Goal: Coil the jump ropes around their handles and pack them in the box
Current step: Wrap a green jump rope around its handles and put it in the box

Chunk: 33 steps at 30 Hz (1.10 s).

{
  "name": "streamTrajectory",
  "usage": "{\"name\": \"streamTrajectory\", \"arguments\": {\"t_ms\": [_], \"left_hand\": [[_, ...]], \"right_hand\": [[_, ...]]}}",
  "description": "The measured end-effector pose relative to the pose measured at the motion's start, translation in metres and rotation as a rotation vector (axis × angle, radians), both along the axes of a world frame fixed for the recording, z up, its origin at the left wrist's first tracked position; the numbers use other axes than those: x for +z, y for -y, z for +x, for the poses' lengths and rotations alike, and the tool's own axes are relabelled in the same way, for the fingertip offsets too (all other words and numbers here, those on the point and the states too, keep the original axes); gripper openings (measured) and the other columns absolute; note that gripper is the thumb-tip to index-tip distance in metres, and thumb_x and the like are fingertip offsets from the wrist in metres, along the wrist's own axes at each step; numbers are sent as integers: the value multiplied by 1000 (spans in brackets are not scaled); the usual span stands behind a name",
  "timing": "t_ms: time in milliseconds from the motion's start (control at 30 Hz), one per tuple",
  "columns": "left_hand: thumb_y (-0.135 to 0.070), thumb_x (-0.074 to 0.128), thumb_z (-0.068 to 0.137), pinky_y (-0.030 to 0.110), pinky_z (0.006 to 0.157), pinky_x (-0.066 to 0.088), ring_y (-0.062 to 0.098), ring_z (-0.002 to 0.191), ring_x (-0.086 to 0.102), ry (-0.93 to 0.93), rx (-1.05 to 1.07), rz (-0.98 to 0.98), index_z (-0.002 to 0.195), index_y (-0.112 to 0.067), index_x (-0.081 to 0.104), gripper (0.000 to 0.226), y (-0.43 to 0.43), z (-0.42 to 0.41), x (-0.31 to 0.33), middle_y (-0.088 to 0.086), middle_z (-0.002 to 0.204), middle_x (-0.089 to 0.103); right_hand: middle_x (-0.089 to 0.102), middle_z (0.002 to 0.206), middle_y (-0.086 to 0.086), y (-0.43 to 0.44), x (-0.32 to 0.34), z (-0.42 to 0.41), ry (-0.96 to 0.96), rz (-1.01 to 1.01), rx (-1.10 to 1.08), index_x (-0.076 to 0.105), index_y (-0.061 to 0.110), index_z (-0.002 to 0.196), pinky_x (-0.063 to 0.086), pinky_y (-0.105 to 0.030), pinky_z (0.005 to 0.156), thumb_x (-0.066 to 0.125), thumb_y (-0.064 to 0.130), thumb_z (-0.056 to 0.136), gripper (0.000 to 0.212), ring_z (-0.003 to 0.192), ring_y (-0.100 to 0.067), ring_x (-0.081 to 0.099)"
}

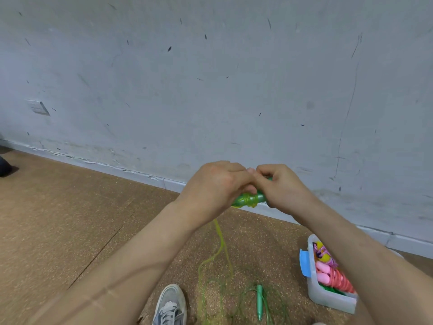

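Both hands hold a pair of green jump rope handles (251,198) up in front of the wall. My left hand (216,184) grips their left end and my right hand (281,186) grips the right end. Yellow-green rope is wound around the middle of the handles. The loose yellow-green rope (221,245) hangs down from them to the floor in loops. A second green jump rope (259,301) lies on the floor below, its handle pointing toward me. The clear plastic box (328,299) stands at the lower right, holding coiled pink and yellow-purple ropes.
The floor is brown cork (70,219). A grey scuffed wall (210,90) rises right behind my hands. My grey sneaker (171,306) is at the bottom centre, beside the loose rope. A dark object (3,165) lies at the far left edge.
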<state>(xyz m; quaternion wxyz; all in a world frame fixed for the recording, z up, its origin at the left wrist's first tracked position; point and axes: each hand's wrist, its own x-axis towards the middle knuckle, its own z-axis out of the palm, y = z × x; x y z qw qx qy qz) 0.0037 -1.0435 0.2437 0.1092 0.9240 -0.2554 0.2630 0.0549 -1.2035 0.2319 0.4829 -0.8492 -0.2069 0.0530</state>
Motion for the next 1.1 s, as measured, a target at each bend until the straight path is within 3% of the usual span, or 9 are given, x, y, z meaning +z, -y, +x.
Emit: {"name": "streamTrajectory", "arguments": {"t_ms": [167, 267, 400, 500, 633, 767, 933, 1033, 1100], "left_hand": [[-31, 60, 86, 20, 55, 31, 3, 55, 48, -216, 52, -208, 82, -20, 73, 17, -1, -1, -4, -4, 66, 66], [-25, 71, 83, 23, 65, 48, 4, 64, 60, -425, 91, -518, 80, -25, 76, 5, -5, -3, 1, -6, 72, 71], [-25, 74, 79, 35, 77, 53, 8, 76, 66, -504, 111, -574, 80, -25, 77, 2, -9, -5, 3, -6, 76, 73], [-26, 73, 80, 35, 74, 54, 9, 72, 65, -537, 100, -543, 77, -31, 74, 5, -9, -6, 4, -4, 74, 72], [-22, 72, 82, 24, 71, 53, 3, 69, 64, -537, 52, -571, 74, -34, 70, 15, -8, -7, 8, -7, 71, 70], [-9, 72, 80, 17, 53, 47, 8, 52, 60, -644, 35, -800, 75, -21, 72, 12, -4, -8, 8, -4, 57, 66], [-15, 63, 87, 15, 52, 42, 2, 50, 52, -688, 11, -969, 67, -14, 68, 21, -3, -8, 9, -8, 53, 60], [-35, 60, 84, 19, 46, 35, 9, 45, 47, -844, 33, -1274, 69, -10, 64, 29, 0, -7, 1, 0, 53, 55], [-26, 54, 94, 18, 42, 26, 8, 40, 35, -966, 4, -1482, 76, -13, 59, 23, 7, -5, -6, 2, 52, 46]], "right_hand": [[43, 53, 1, 2, 1, -3, -126, 57, 74, 61, 9, 68, 34, -27, 46, 49, 43, 98, 47, 46, -16, 39], [44, 57, 1, 11, 8, -4, -246, 78, 177, 61, 10, 73, 32, -25, 46, 57, 32, 96, 32, 48, -13, 40], [54, 66, -6, 18, 12, -8, -292, 85, 279, 64, 2, 94, 36, -24, 50, 60, 17, 94, 15, 54, -14, 46], [59, 69, -7, 17, 16, -10, -215, 112, 244, 65, 4, 94, 43, -25, 52, 68, 12, 88, 10, 54, -16, 50], [61, 74, -8, 22, 24, -10, -235, 117, 321, 65, 3, 98, 47, -26, 56, 64, 8, 90, 9, 56, -15, 52], [60, 77, -5, 24, 26, -10, -283, 136, 404, 61, 4, 101, 48, -24, 57, 60, 5, 92, 9, 60, -16, 52], [62, 75, -6, 24, 21, -10, -428, 369, 434, 60, 6, 97, 47, -25, 57, 64, 9, 84, 14, 60, -20, 53], [61, 77, -9, 22, 22, -11, -492, 546, 446, 62, 6, 94, 46, -24, 56, 68, 6, 81, 14, 60, -22, 54], [60, 78, -11, 16, 21, -12, -518, 693, 370, 63, 6, 93, 47, -24, 55, 65, 4, 77, 16, 59, -23, 54]]}}
